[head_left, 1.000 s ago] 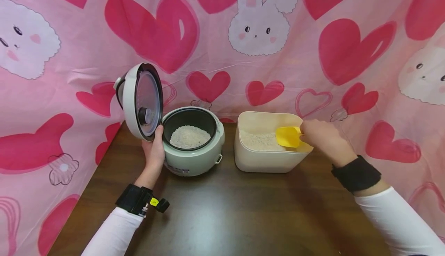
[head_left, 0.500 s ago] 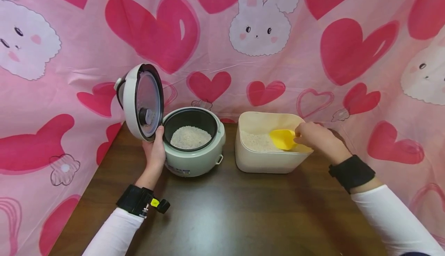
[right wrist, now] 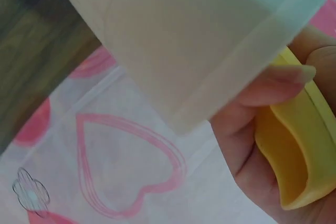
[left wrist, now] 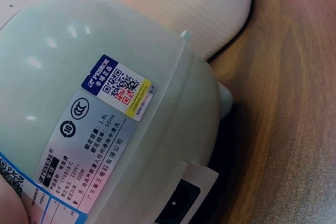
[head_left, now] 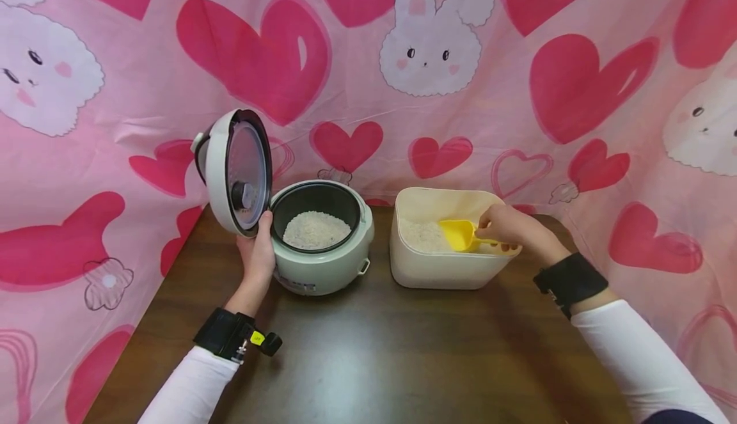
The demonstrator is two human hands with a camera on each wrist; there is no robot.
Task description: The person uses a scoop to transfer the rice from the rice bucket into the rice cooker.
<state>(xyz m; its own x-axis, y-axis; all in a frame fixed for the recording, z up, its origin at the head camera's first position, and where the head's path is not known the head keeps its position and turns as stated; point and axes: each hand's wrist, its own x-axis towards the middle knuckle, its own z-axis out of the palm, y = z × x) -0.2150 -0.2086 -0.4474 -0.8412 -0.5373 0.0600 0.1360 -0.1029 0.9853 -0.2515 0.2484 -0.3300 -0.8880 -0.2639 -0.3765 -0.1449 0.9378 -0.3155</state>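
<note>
At the left, a pale green rice cooker (head_left: 322, 272) stands with its lid (head_left: 216, 174) raised and white rice (head_left: 315, 230) in its dark inner pot. My left hand (head_left: 256, 254) holds the lid low near the hinge, its thumb on the front edge; the other fingers are hidden behind. The left wrist view shows the cooker's labelled side (left wrist: 173, 98) and power socket. My right hand (head_left: 509, 227) grips the handle (right wrist: 315, 145) of a yellow scoop (head_left: 457, 235). The scoop's head is inside a cream bin (head_left: 443, 273), down at the rice grains (head_left: 423, 235).
Both containers stand near the back of a brown wooden table (head_left: 345, 360), with a narrow gap between them. A pink cloth (head_left: 345, 91) with hearts and rabbits hangs close behind and along the sides.
My right hand has moved left over the bin, and the scoop has slid left and tilted lower into the rice. The left hand and the lid stay in place.
</note>
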